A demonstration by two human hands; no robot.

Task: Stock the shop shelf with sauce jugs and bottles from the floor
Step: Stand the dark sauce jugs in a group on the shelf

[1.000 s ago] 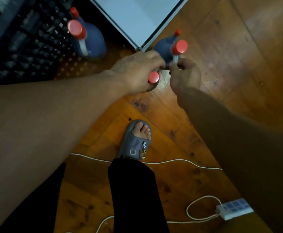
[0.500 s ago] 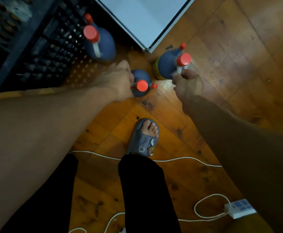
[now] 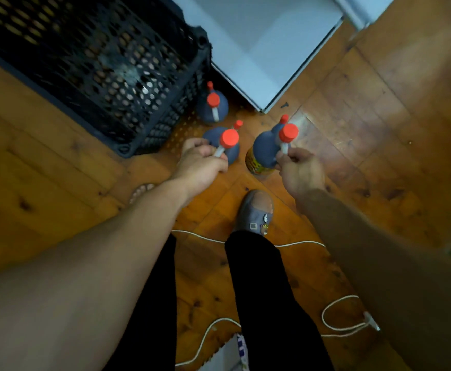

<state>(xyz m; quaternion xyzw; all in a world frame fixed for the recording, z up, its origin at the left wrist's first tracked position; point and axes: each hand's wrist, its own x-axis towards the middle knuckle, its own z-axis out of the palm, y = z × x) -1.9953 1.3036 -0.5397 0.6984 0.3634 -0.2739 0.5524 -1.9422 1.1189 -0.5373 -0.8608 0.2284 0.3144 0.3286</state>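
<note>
A black plastic crate [image 3: 106, 62] with a lattice wall fills the upper left, standing on the wooden floor [image 3: 379, 124]. Just off its near corner, the left hand [image 3: 200, 163] has its fingers curled round the pale handle of the left jug [image 3: 233, 153] – a dark, round-bodied sauce jug with a large red cap and a smaller red cap beside it. Whether this jug rests on the boards or hangs just above them cannot be told from above.

Behind it, close against the crate's side, the back jug [image 3: 211, 111] of the same kind stands upright on the floor, with no hand on it. To the right of that jug the corner of a pale grey panel [image 3: 259, 44] juts towards the viewer.

Below that corner is the right jug [image 3: 263, 148], tilted so that a yellow label shows at its lower edge. The right hand [image 3: 299, 172] grips its pale handle just under the red cap, fingers wrapped tight. The two held jugs sit side by side, near each other but apart.

Lower down, between the forearms, a foot in a grey slipper [image 3: 256, 215] stands on the boards above black trouser legs [image 3: 272, 303]. A white cable [image 3: 336, 311] trails across the floor behind the foot and loops at the lower right.
</note>
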